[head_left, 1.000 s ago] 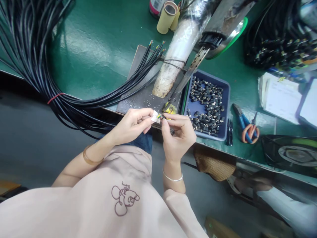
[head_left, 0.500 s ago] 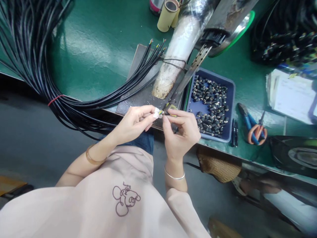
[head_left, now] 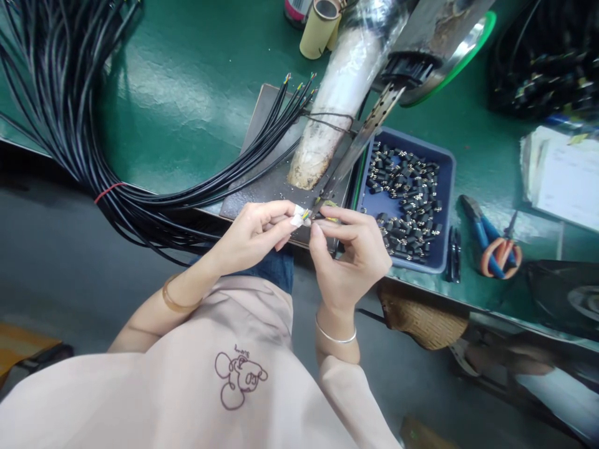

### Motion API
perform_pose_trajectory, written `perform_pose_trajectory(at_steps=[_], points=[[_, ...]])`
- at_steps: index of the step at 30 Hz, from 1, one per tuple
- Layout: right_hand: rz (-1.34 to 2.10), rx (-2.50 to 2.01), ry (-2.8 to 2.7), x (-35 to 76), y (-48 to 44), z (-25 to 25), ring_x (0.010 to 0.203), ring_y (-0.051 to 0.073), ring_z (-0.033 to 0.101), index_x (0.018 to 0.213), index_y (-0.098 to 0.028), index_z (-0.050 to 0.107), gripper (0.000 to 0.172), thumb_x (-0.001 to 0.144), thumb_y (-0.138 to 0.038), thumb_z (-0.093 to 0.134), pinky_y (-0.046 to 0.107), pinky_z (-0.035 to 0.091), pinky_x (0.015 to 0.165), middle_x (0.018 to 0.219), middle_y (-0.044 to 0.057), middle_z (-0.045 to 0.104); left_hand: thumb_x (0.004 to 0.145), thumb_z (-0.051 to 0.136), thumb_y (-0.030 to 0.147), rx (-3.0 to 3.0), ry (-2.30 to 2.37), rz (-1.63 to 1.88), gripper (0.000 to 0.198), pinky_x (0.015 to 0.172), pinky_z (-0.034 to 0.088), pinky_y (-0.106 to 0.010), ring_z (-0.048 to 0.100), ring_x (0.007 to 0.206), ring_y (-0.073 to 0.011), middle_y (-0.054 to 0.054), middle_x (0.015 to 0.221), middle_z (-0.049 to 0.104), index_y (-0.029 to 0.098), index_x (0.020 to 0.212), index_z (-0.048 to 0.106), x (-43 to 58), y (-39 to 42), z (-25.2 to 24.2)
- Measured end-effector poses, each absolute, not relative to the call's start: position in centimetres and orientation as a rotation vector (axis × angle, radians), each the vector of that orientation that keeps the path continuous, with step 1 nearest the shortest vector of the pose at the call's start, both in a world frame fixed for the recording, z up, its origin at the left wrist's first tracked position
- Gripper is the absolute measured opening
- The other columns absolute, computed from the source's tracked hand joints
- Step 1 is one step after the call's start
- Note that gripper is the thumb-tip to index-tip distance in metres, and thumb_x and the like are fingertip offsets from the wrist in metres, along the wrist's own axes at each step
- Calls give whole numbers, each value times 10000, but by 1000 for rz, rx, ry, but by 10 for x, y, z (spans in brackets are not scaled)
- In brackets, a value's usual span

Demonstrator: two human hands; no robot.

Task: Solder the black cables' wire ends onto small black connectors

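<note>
My left hand (head_left: 262, 232) is closed in a pinch, with white wrapping on its fingertips. Yellow and green wires (head_left: 306, 214) of a cable end stick out between them. My right hand (head_left: 353, 249) meets it from the right, thumb and forefinger pinched together; the small piece between them is mostly hidden. Just above both fingertips is the tip of a soldering iron (head_left: 358, 142), slanting down from the upper right with a perforated metal sleeve. The open end of a wrapped white pipe (head_left: 322, 131) hangs beside it. Many black cables (head_left: 234, 171) lie to the left, stripped ends showing coloured wires.
A blue tray (head_left: 447, 206) of small black connectors with metal pins stands right of my hands. Beyond it lie blue-handled pliers (head_left: 480, 227), orange-handled scissors (head_left: 500, 252) and papers (head_left: 561, 181). A yellowish roll (head_left: 321, 31) stands at the back; a red tie (head_left: 108, 192) binds the cables.
My right hand has shifted slightly right and down, while the left stays almost in place. The whole view has drifted a little.
</note>
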State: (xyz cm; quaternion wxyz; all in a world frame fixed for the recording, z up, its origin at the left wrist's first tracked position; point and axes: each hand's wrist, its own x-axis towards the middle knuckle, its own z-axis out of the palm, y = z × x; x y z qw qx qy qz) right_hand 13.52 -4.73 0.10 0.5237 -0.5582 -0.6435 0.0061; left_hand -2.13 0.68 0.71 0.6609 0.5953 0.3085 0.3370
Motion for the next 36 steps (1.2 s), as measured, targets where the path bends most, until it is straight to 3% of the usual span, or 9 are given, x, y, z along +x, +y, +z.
perform_pose_trajectory(at_steps=[10, 17, 24, 27, 30, 32, 34, 36], points=[[53, -1342, -1586, 140, -50, -2, 909, 187, 778, 844, -248, 648, 146, 881, -129, 724, 352, 653, 802, 920, -7, 788, 973, 605, 434, 1324, 722, 701, 334, 469, 311, -189, 394, 481, -64, 49, 552, 491, 161, 781, 585, -23, 6, 6], [233, -1389, -1461, 142, -56, -3, 867, 154, 785, 884, -228, 679, 95, 906, -145, 719, 245, 633, 647, 967, 19, 806, 937, 635, 384, 1373, 688, 697, 280, 494, 282, -216, 364, 549, -82, 31, 610, 476, 129, 834, 683, -25, 6, 8], [166, -1229, -1654, 154, -59, -1, 862, 170, 788, 865, -241, 673, 177, 860, -75, 735, 313, 653, 760, 933, -3, 811, 919, 607, 396, 1387, 670, 638, 347, 544, 299, -236, 314, 578, -91, 36, 626, 410, 146, 679, 596, -28, 8, 14], [117, -1261, -1586, 154, -61, -1, 752, 161, 783, 924, -230, 695, 150, 882, -89, 722, 278, 639, 636, 929, 7, 811, 921, 590, 383, 1401, 675, 662, 294, 568, 317, -238, 351, 598, -101, 30, 653, 435, 150, 742, 607, -27, 7, 13], [-59, -1138, -1339, 150, -62, 2, 382, 77, 558, 989, -227, 723, 67, 933, -197, 700, 202, 433, 352, 642, -65, 680, 940, 543, 367, 1438, 691, 684, 285, 565, 295, -235, 350, 614, -103, 25, 663, 423, 150, 763, 597, -27, 6, 11], [-178, -1003, -1219, 147, -62, 4, 305, 48, 414, 1025, -245, 724, 100, 930, -277, 720, 187, 307, 288, 542, -112, 537, 947, 522, 360, 1463, 701, 681, 285, 558, 275, -233, 333, 614, -101, 28, 659, 401, 150, 767, 590, -28, 5, 11], [-172, -1039, -1191, 145, -63, 5, 359, 55, 507, 1094, -269, 699, 156, 939, -264, 709, 169, 332, 302, 604, -106, 591, 949, 514, 351, 1480, 708, 685, 273, 556, 268, -231, 321, 612, -99, 33, 657, 386, 152, 778, 586, -28, 5, 11], [-98, -1193, -1241, 144, -67, 4, 529, 90, 690, 1128, -269, 672, 192, 953, -190, 676, 174, 498, 409, 757, -73, 724, 953, 513, 350, 1486, 708, 692, 270, 556, 266, -231, 313, 609, -97, 38, 655, 370, 156, 774, 570, -28, 5, 11]])
